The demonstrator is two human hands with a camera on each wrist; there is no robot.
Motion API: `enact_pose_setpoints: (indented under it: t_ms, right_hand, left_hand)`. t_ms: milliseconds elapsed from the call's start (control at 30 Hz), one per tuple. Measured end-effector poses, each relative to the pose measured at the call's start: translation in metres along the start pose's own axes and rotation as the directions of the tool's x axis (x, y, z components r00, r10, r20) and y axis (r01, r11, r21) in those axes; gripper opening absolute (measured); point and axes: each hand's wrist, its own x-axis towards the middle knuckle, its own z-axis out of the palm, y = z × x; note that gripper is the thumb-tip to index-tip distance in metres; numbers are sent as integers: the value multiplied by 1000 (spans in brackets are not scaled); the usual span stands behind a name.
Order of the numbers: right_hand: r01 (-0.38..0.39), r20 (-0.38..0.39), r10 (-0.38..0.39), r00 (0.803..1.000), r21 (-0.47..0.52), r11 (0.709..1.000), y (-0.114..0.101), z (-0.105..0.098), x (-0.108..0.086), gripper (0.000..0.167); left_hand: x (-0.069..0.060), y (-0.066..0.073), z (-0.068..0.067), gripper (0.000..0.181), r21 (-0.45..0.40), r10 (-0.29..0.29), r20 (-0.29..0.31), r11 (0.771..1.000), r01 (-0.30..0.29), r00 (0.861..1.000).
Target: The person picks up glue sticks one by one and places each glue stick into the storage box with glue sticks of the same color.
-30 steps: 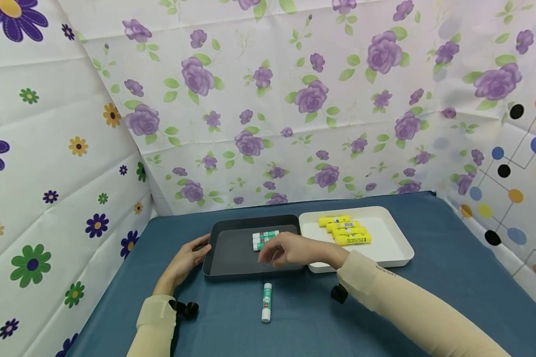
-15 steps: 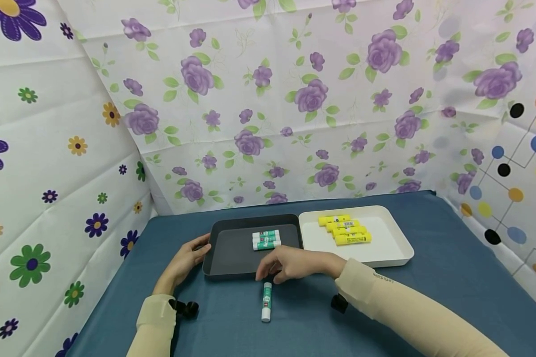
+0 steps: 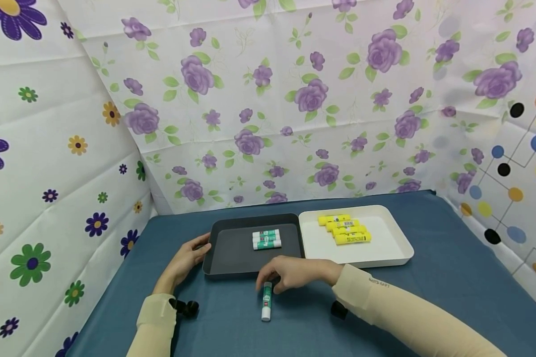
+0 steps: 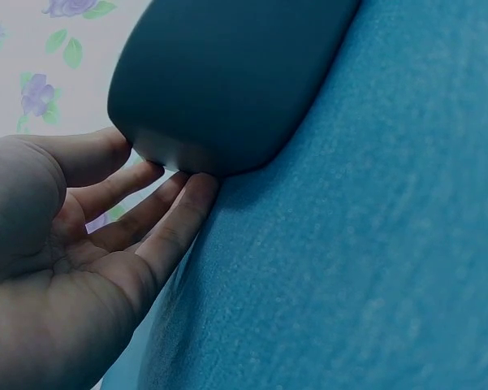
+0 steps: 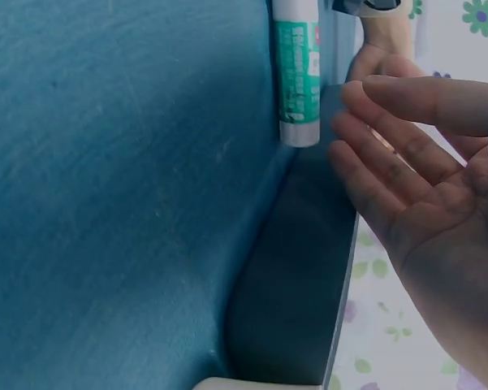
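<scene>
A green-and-white glue stick [image 3: 266, 301] lies on the blue cloth in front of the dark grey tray [image 3: 232, 253]. Over its far end hovers my right hand [image 3: 290, 272], thumb and fingers apart; the right wrist view shows a gap between the fingertips and the glue stick [image 5: 299, 77]. My left hand [image 3: 186, 260] touches the left end of the dark tray. In the left wrist view, its fairly straight fingers [image 4: 174, 227] and thumb rest against the outer wall of the tray [image 4: 219, 89]. Several like glue sticks [image 3: 266, 240] lie side by side inside the dark tray.
A white tray [image 3: 384, 253] stands against the right end of the dark one. Several yellow glue sticks [image 3: 353, 238] lie in it. Blue cloth [image 3: 223, 327] covers the table, and patterned sheets [image 3: 286, 109] hang behind and at both sides.
My right hand has come down from over the dark tray, toward the near side, to the far end of the lone glue stick. The left hand stays on the tray.
</scene>
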Motion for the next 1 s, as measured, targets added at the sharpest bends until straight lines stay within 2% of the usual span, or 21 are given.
enact_pose_setpoints:
  t_ms: [300,500,733,1000]
  right_hand:
    - [-4,12,6,1000,-133,991,3,10,5,42]
    - [25,11,-23,1000,-204,979,5,15,8,40]
    - [33,9,-32,999,-304,952,4,18,9,30]
    - [15,8,-13,1000,-362,932,2,23,8,22]
  left_hand:
    - [2,-1,-1,59,1,-6,0,1000,6,1000]
    - [1,0,-1,59,-4,-8,-3,1000,8,1000]
    - [1,-1,0,59,0,-9,1,1000,9,1000]
    - [1,-2,0,59,-2,-8,-1,1000,8,1000]
